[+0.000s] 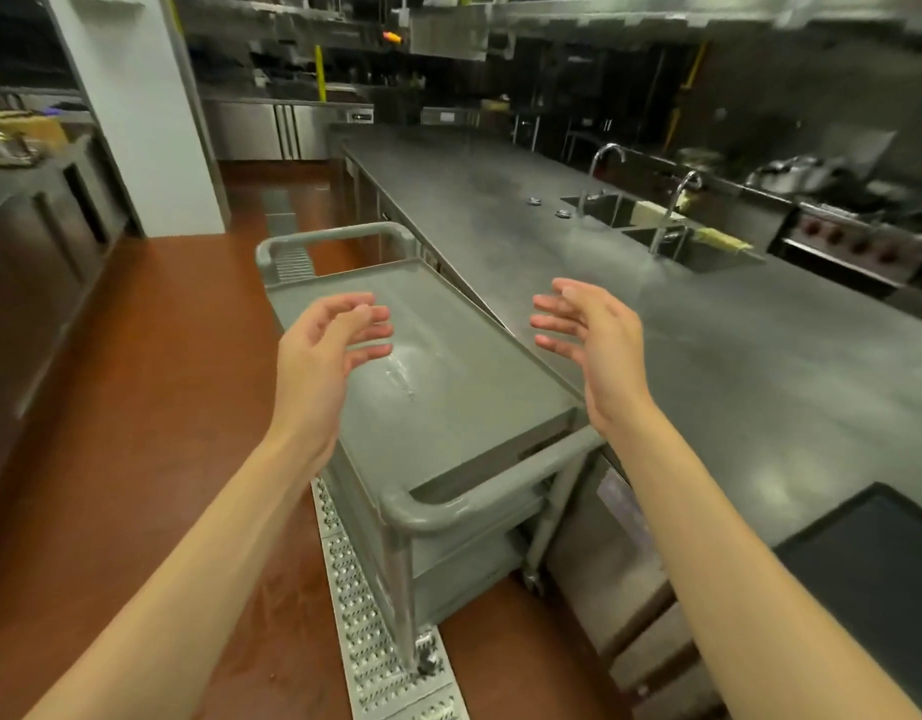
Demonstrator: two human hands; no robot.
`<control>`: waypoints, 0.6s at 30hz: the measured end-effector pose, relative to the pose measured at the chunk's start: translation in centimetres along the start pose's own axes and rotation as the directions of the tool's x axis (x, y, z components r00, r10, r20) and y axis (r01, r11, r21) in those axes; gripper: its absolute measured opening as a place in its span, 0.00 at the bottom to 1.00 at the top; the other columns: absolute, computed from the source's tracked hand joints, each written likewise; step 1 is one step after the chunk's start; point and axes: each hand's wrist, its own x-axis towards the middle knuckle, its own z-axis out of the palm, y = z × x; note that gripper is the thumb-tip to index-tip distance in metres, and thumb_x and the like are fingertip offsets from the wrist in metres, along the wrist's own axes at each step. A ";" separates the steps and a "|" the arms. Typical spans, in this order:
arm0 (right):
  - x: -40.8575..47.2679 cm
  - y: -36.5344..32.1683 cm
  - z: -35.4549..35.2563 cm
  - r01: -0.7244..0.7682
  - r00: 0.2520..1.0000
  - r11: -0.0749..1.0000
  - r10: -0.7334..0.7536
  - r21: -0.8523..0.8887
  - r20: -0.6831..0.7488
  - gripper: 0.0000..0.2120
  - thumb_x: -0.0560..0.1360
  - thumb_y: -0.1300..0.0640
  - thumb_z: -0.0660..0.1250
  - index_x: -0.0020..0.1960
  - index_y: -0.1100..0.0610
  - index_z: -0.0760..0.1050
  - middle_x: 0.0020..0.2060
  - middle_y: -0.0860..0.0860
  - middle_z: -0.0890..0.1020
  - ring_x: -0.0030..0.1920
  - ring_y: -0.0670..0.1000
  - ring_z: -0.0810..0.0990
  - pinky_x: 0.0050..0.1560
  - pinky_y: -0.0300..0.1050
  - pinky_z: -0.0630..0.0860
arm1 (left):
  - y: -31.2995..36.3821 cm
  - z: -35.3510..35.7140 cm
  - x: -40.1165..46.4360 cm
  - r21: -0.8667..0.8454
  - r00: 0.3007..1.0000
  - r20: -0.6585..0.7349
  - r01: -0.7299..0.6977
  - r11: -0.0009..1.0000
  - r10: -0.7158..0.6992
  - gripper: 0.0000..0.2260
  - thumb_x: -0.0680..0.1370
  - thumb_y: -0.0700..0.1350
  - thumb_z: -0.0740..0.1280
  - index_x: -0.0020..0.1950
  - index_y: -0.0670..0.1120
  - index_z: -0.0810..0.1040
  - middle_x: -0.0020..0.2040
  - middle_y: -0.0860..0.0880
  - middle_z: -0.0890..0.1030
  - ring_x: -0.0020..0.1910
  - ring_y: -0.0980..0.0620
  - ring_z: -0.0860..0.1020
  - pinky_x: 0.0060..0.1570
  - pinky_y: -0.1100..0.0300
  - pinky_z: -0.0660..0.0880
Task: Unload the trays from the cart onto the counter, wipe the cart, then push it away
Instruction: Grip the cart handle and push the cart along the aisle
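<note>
A grey plastic cart (448, 407) stands against the long steel counter (734, 356), its top shelf bare with a wet streak in the middle. Its near handle (479, 504) faces me. A dark tray (874, 579) lies on the counter at the lower right. My left hand (326, 350) hovers above the left side of the cart top, fingers curled and apart, holding nothing. My right hand (594, 345) hovers over the cart's right edge where it meets the counter, fingers spread, palm facing left, also holding nothing.
A perforated metal floor drain (365, 631) runs under the cart across the red floor. Two sinks with tall taps (672, 215) sit in the counter further along. A white pillar (136, 111) and steel cabinets (37, 262) line the left side of the aisle.
</note>
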 end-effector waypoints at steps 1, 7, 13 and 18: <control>1.3 0.6 -0.5 -0.013 1.000 1.000 0.013 -0.004 -0.002 0.13 0.81 0.61 0.61 0.61 0.65 0.77 0.49 0.58 0.85 0.47 0.56 0.82 0.54 0.57 0.79 | -0.7 0.9 0.8 0.005 1.000 -0.004 0.011 1.000 -0.011 0.09 0.80 0.38 0.62 0.58 0.38 0.78 0.50 0.40 0.83 0.51 0.42 0.82 0.55 0.46 0.79; 9.2 5.3 -3.3 -0.079 0.994 0.997 0.080 -0.016 0.077 0.12 0.81 0.60 0.62 0.61 0.64 0.77 0.49 0.59 0.85 0.47 0.56 0.83 0.52 0.53 0.80 | -5.9 4.9 3.6 0.050 0.994 -0.106 0.043 0.998 -0.037 0.09 0.80 0.38 0.63 0.58 0.37 0.78 0.51 0.38 0.82 0.50 0.42 0.81 0.53 0.49 0.80; 16.2 10.3 -5.9 -0.167 0.934 0.983 0.184 -0.081 0.308 0.09 0.81 0.58 0.63 0.57 0.60 0.78 0.48 0.58 0.85 0.46 0.53 0.84 0.48 0.48 0.80 | -10.6 7.8 3.2 0.188 0.944 -0.330 0.071 0.980 -0.005 0.09 0.80 0.42 0.64 0.56 0.42 0.80 0.51 0.43 0.84 0.50 0.46 0.83 0.49 0.55 0.81; 19.4 12.8 -9.3 -0.149 0.899 0.979 0.192 -0.139 0.393 0.08 0.80 0.55 0.65 0.56 0.56 0.79 0.48 0.57 0.85 0.44 0.52 0.84 0.49 0.48 0.81 | -14.8 10.4 1.1 0.224 0.922 -0.388 0.117 0.968 -0.022 0.10 0.76 0.50 0.67 0.53 0.47 0.81 0.48 0.46 0.85 0.48 0.48 0.84 0.48 0.55 0.81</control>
